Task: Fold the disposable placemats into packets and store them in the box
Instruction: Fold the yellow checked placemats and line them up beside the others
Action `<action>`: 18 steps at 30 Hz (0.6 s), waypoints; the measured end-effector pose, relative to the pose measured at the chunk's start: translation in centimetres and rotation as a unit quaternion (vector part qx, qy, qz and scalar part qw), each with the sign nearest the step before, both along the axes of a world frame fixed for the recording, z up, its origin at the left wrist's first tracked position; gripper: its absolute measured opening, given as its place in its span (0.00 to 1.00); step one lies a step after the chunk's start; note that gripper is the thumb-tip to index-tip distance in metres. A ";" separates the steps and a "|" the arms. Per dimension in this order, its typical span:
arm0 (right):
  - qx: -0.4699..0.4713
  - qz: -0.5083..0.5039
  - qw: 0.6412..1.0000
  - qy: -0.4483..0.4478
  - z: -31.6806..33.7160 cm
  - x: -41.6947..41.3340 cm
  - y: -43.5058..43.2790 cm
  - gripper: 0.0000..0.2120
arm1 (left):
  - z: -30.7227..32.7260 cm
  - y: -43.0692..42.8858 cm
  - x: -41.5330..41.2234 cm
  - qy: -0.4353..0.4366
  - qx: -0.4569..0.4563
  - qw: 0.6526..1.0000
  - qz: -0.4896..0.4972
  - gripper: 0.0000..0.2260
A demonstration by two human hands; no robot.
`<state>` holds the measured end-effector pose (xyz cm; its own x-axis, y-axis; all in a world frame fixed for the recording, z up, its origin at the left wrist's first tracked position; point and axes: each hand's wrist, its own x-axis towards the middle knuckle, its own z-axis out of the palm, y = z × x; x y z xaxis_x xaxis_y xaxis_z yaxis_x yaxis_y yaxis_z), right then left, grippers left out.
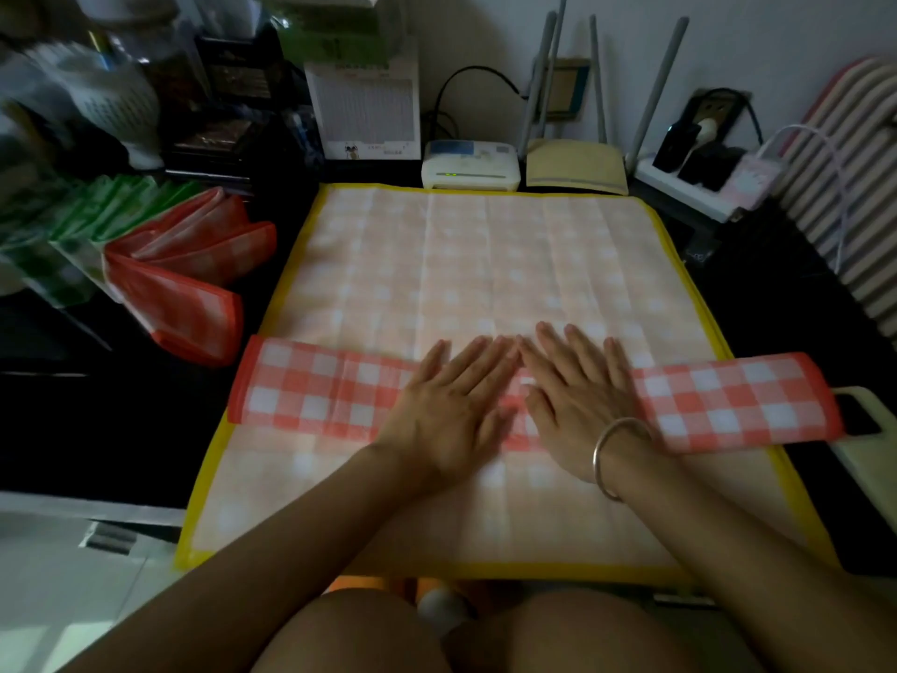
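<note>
A red-and-white checked placemat (pixel 310 388), folded into a long narrow strip, lies crosswise on a pale orange checked mat with a yellow border (pixel 485 264). My left hand (pixel 451 405) and my right hand (pixel 577 395) press flat on the strip's middle, fingers straight and side by side, fingertips reaching past its far edge. The right wrist wears a metal bangle. At the left, several folded red checked packets (pixel 194 284) stand in a clear box (pixel 58 279), beside green ones.
A white device (pixel 471 167) and a yellowish router (pixel 575 170) sit just behind the mat's far edge. A power strip with plugs (pixel 699 182) is at the back right, clutter at the back left. A pale chair back (pixel 869 459) lies at the right.
</note>
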<state>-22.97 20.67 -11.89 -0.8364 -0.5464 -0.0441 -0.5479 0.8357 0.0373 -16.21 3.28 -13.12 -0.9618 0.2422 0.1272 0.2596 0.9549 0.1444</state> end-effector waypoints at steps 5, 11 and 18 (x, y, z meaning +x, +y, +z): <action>0.009 0.003 1.000 -0.008 0.0 -0.2 0.4 0.31 | 0.1 -8.2 2.3 0.022 -0.051 0.998 0.030 0.24; 0.008 -0.004 1.000 -0.003 0.0 0.1 -0.1 0.31 | 0.7 -12.9 4.1 -0.006 -0.067 0.995 0.067 0.25; -0.010 -0.008 1.000 0.015 -0.3 0.1 -0.4 0.34 | 2.0 -2.6 1.6 0.044 -0.017 0.999 0.007 0.26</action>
